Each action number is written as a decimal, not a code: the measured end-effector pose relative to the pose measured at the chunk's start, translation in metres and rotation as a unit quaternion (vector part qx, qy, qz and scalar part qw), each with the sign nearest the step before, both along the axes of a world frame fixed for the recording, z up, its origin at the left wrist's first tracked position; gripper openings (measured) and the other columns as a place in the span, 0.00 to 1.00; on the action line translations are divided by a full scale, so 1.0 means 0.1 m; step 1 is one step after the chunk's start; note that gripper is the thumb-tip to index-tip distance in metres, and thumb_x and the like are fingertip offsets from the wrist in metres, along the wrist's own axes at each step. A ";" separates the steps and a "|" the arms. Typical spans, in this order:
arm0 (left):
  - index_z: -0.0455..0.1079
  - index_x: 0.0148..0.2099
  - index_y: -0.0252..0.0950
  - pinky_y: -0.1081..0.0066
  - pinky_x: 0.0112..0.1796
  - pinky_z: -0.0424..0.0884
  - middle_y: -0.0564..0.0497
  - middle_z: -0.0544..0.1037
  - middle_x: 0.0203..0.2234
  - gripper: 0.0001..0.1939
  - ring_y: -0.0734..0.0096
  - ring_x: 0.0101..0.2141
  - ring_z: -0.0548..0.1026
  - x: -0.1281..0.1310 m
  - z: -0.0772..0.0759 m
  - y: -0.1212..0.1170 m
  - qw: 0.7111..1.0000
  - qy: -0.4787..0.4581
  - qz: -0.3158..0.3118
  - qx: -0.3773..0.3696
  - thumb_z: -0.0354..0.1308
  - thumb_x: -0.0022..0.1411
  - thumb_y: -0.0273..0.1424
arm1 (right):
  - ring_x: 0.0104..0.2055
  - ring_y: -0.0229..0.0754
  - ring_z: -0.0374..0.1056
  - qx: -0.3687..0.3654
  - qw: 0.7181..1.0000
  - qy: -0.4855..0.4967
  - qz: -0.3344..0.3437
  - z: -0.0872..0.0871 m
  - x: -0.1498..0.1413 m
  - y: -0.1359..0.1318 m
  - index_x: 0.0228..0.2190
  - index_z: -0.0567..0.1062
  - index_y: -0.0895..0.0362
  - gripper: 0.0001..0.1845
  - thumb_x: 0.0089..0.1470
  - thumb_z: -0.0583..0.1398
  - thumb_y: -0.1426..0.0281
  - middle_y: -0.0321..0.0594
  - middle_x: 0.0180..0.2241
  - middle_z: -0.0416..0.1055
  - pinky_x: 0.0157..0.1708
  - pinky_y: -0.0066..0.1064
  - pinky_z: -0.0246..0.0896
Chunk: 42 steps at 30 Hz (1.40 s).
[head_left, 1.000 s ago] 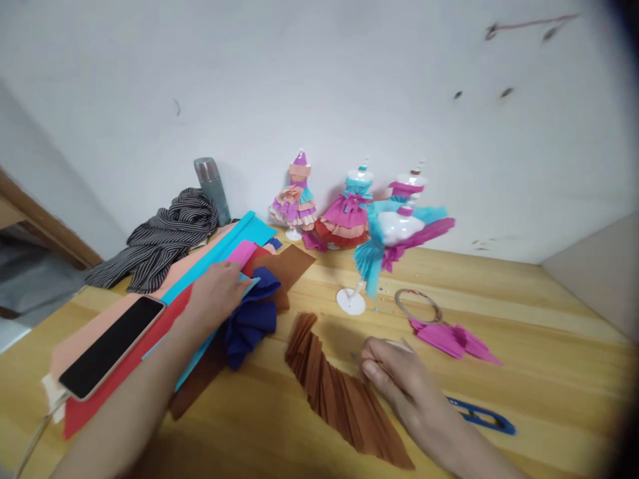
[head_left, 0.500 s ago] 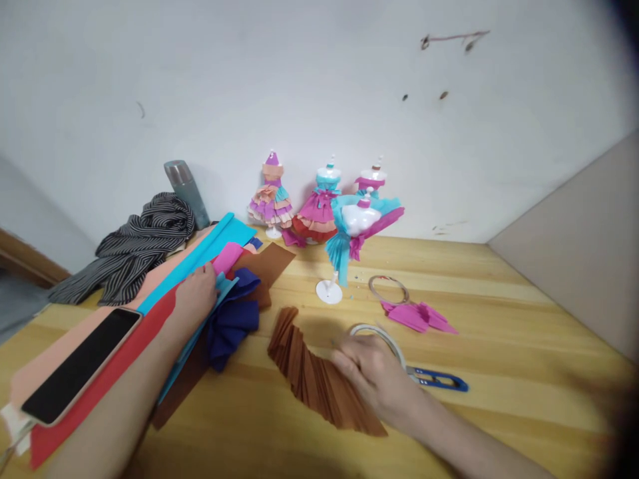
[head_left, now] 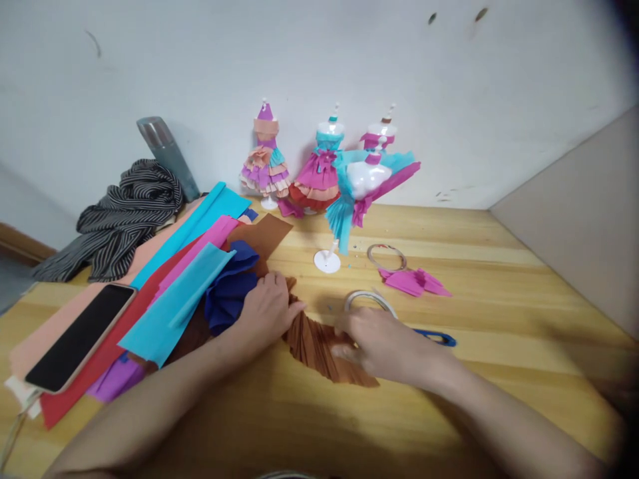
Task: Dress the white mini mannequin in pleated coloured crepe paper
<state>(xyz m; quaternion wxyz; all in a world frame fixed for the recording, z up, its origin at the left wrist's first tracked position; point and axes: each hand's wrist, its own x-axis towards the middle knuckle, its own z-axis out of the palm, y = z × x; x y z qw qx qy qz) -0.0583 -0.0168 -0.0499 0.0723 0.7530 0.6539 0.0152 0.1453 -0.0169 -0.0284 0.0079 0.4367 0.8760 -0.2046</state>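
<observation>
Brown strip (head_left: 314, 342): pleated, on table (head_left: 499, 273), between hands. Left hand (head_left: 267, 307) at left end, thumb spread from fingers, likely steadying pleats; grip cannot be told. Right hand (head_left: 374, 340) over right part, fingers curled; pinch hidden. Tape (head_left: 370, 295) just beyond, probably for easy reach.

Phone (head_left: 82, 338) on paper sheets (head_left: 172, 309), L of table (head_left: 499, 279); scarf (head_left: 132, 206) behind, flask (head_left: 168, 156) nr wall (head_left: 200, 60). Dress forms (head_left: 368, 179) back ctr. Paper strip (head_left: 315, 349) frt ctr, tape roll (head_left: 372, 294) just behind, snips (head_left: 435, 333) to roll's R.
</observation>
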 end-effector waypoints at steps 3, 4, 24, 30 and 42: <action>0.66 0.44 0.28 0.63 0.39 0.70 0.36 0.74 0.40 0.17 0.53 0.41 0.75 0.01 -0.08 0.05 1.000 -0.023 0.016 -0.005 0.52 0.64 0.39 | 0.27 0.50 0.72 0.025 0.990 -0.136 0.036 0.01 -0.09 -0.02 0.23 0.79 0.61 0.13 0.53 0.61 0.66 0.52 0.24 0.76 0.22 0.32 0.49; 0.67 0.44 0.29 0.64 0.38 0.70 0.37 0.74 0.39 0.14 0.54 0.40 0.75 -0.01 -0.09 0.06 0.999 -0.038 0.025 -0.009 0.52 0.64 0.36 | 0.27 0.50 0.73 0.034 0.986 -0.156 0.038 0.00 -0.12 -0.03 0.24 0.80 0.61 0.12 0.53 0.61 0.67 0.54 0.25 0.76 0.22 0.32 0.49; 0.71 0.30 0.31 0.71 0.29 0.65 0.51 0.75 0.23 0.12 0.70 0.25 0.71 -0.32 -0.29 0.18 0.841 -0.514 0.169 -0.014 0.56 0.51 0.37 | 0.23 0.36 0.61 -0.066 0.984 0.153 -0.058 -0.11 0.23 -0.20 0.57 0.67 0.56 0.26 0.56 0.55 0.70 0.36 0.25 0.70 0.26 0.27 0.55; 0.73 0.40 0.30 0.64 0.40 0.69 0.44 0.77 0.35 0.13 0.61 0.37 0.74 -0.32 -0.26 0.17 0.883 -0.446 0.142 0.027 0.55 0.54 0.33 | 0.20 0.34 0.54 -0.082 0.970 0.199 -0.111 -0.14 0.36 -0.14 0.49 0.75 0.61 0.21 0.56 0.55 0.69 0.31 0.18 0.59 0.23 0.26 0.50; 0.73 0.44 0.36 0.70 0.36 0.68 0.49 0.78 0.34 0.12 0.65 0.37 0.73 0.51 -0.04 0.29 0.876 -0.113 -0.464 0.064 0.49 0.64 0.24 | 0.35 0.43 0.68 -0.087 0.934 0.315 -0.141 -0.32 0.53 -0.18 0.50 0.68 0.57 0.25 0.62 0.49 0.52 0.41 0.33 0.72 0.37 0.33 0.62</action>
